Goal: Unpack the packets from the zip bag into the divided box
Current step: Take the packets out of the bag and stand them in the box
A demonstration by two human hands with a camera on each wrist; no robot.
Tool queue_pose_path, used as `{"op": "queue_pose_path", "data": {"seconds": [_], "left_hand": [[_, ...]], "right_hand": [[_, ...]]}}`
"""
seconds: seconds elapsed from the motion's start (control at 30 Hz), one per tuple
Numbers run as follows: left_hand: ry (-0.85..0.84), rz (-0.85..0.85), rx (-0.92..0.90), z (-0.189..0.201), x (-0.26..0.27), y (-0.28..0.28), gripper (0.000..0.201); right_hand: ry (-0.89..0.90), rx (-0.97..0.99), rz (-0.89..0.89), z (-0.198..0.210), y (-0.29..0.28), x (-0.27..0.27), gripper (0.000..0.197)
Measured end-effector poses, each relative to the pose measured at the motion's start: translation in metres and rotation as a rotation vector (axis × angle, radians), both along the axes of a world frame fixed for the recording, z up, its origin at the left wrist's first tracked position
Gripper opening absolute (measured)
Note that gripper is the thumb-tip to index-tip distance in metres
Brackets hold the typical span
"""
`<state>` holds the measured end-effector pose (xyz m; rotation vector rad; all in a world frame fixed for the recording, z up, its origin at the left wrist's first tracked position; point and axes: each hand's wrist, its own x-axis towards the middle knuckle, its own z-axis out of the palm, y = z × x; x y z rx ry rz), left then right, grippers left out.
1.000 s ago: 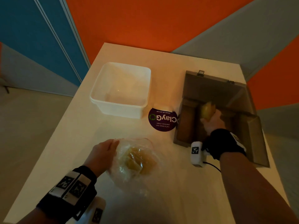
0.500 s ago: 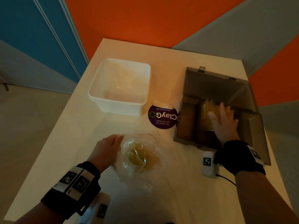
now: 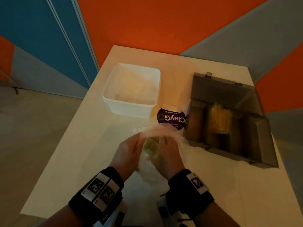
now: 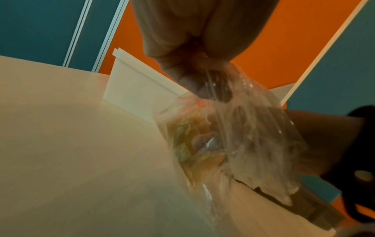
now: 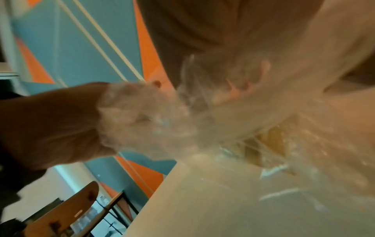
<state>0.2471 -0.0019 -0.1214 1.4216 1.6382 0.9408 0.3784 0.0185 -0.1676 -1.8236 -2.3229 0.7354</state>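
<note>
A clear zip bag (image 3: 164, 131) lies on the white table (image 3: 91, 145) in front of me, with yellow packets (image 3: 151, 144) inside. My left hand (image 3: 135, 144) pinches the bag's rim (image 4: 202, 96) and lifts it. My right hand (image 3: 164, 144) reaches into the bag mouth, its fingers blurred behind the plastic (image 5: 182, 120), so any hold on a packet is unclear. To the right stands the grey divided box (image 3: 229, 154) with its lid up. Yellow packets (image 3: 219, 118) stand in its middle compartment.
A white plastic tub (image 3: 132, 110) stands beyond the bag at centre left. A round purple ClayGo label (image 3: 171, 117) lies between the tub and the box. The table edge runs close on the left; a wooden chair (image 5: 67, 213) is below it.
My right hand has left the box, where the packet stays in the middle compartment, and has come back to the bag mouth. My left hand has raised the bag's rim.
</note>
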Motion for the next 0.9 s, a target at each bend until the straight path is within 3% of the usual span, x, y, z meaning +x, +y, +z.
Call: {"op": "queue_pose_path", "data": {"seconds": [0.13,0.23,0.33,0.47,0.57,0.67,0.73,0.9], "left_hand": [[-0.01,-0.023,0.027,-0.002,-0.001,-0.006,0.028],[-0.007,-0.001,0.021,-0.003,-0.004,-0.006,0.028],[0.041,0.037,0.029,-0.005,-0.006,-0.004,0.03],[0.089,0.16,-0.067,-0.014,-0.017,0.005,0.031],[0.111,0.203,-0.131,-0.021,-0.026,0.011,0.033],[0.126,0.213,-0.157,-0.025,-0.026,0.012,0.033],[0.123,0.206,-0.165,-0.026,-0.024,0.012,0.033],[0.107,0.199,-0.182,-0.029,-0.019,0.012,0.032]], "right_hand": [[0.019,-0.142,-0.1,-0.01,0.006,-0.002,0.058],[-0.062,-0.141,-0.008,-0.007,0.007,-0.001,0.044],[-0.024,-0.253,0.116,0.007,-0.002,-0.003,0.031],[0.077,-0.089,0.136,0.037,-0.01,0.01,0.013],[0.421,-0.093,-0.117,0.064,-0.006,0.037,0.01],[0.806,-0.024,-0.522,0.083,0.016,0.073,0.026],[0.789,0.043,-0.707,0.082,0.038,0.098,0.024],[0.594,0.061,-0.849,0.059,0.094,0.124,0.041]]}}
